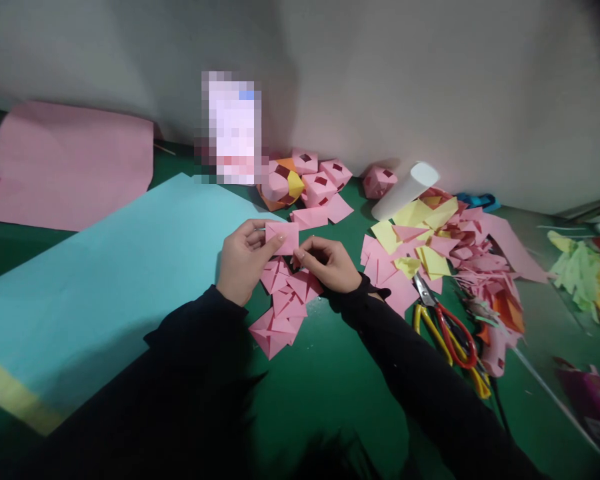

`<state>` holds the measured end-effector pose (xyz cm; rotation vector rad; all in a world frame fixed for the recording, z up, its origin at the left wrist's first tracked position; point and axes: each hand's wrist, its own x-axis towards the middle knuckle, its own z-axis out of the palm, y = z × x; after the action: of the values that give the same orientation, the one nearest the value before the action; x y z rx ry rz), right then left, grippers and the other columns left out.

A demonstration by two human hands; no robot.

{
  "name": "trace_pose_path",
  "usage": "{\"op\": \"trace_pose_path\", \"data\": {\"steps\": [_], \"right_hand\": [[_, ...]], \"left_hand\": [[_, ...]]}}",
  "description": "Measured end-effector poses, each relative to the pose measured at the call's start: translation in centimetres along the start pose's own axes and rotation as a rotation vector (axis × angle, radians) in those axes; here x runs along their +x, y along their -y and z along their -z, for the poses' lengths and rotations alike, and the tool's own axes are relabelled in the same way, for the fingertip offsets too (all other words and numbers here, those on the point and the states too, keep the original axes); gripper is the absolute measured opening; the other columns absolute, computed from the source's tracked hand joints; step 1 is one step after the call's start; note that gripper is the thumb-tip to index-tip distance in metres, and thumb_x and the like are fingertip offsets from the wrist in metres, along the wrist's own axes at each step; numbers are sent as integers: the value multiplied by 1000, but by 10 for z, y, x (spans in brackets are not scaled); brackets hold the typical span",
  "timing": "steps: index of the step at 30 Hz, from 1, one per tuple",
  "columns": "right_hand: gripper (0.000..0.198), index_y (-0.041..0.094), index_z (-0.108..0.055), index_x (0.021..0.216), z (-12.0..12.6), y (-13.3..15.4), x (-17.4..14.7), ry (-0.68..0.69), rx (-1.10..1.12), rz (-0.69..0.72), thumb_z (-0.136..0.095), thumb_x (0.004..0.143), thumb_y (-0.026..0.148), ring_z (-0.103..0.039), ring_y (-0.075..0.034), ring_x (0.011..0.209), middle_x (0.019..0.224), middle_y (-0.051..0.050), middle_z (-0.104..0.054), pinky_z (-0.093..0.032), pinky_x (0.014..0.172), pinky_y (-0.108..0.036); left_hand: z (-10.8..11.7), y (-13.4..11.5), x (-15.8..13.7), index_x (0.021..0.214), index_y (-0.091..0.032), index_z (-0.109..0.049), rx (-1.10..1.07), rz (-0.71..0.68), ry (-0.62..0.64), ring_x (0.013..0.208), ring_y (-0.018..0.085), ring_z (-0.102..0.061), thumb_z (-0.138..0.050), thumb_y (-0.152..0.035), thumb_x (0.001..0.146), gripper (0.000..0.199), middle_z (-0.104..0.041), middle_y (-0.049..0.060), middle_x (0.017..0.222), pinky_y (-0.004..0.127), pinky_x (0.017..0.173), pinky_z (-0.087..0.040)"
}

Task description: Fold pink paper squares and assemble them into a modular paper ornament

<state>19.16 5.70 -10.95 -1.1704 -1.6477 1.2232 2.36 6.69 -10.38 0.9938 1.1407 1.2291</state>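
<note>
A small folded pink paper piece (283, 233) is pinched between the thumb and fingers of my left hand (244, 261). My right hand (336, 265) is closed, with thumb and forefinger at the lower right corner of that same piece. Just below both hands, a loose pile of folded pink pieces (286, 303) lies on the green table (340, 373). Beyond them are a flat pink strip (310, 218) and several faceted pink paper units (319, 189) with square holes.
A light blue sheet (130, 260) spreads on the left, with a pink sheet (80, 163) behind it. Against the wall stands a blurred-out bright screen (234, 130). To the right are a white paper roll (405, 190), yellow and pink scraps (380, 263), and red-handled scissors (457, 337).
</note>
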Motion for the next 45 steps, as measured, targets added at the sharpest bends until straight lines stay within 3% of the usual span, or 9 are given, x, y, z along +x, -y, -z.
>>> {"op": "trace_pose_path", "data": {"steps": [10,22,26,32,39,45], "right_hand": [[29,16,-63,76,4,4,-1,15,-35,23,-60,89,42,-60,-12,65,73,-3,-68,-48,64,-26],[34,16,-66,76,3,4,-1,48,-14,13,-62,86,48,-66,-15,70,74,-4,-71,-51,69,-27],[34,17,-67,74,2,4,-1,24,-14,9,-63,85,48,-66,-15,69,73,-4,-72,-52,69,-28],[39,17,-63,74,-1,2,1,-80,139,-26,-65,81,55,-64,-13,64,72,-3,-69,-54,62,-28],[40,16,-62,74,-1,3,1,-71,136,-44,-66,80,56,-62,-12,65,72,-3,-67,-54,62,-27],[39,16,-64,76,-2,1,0,-110,104,-26,-65,82,54,-63,-13,66,73,-3,-68,-53,63,-26]], "left_hand": [[0,-3,-1,97,-16,-64,6,16,85,78,16,-69,-79,-28,70,34,-74,4,88,27,73,-56],[0,-11,-3,101,-16,-64,122,30,92,51,10,-59,-80,-27,69,37,-64,-4,59,21,52,-47],[1,-9,-4,104,-17,-63,117,25,106,52,11,-60,-79,-30,70,40,-65,-3,60,22,53,-48],[1,-4,-1,105,-18,-58,47,42,121,70,16,-68,-81,-36,67,48,-72,3,79,31,69,-54],[1,-6,-1,100,-18,-59,88,46,94,57,13,-61,-82,-36,66,45,-64,-4,61,25,57,-48],[2,-7,-1,100,-18,-59,106,64,92,56,13,-61,-83,-38,64,48,-64,-4,60,25,58,-49]]}}
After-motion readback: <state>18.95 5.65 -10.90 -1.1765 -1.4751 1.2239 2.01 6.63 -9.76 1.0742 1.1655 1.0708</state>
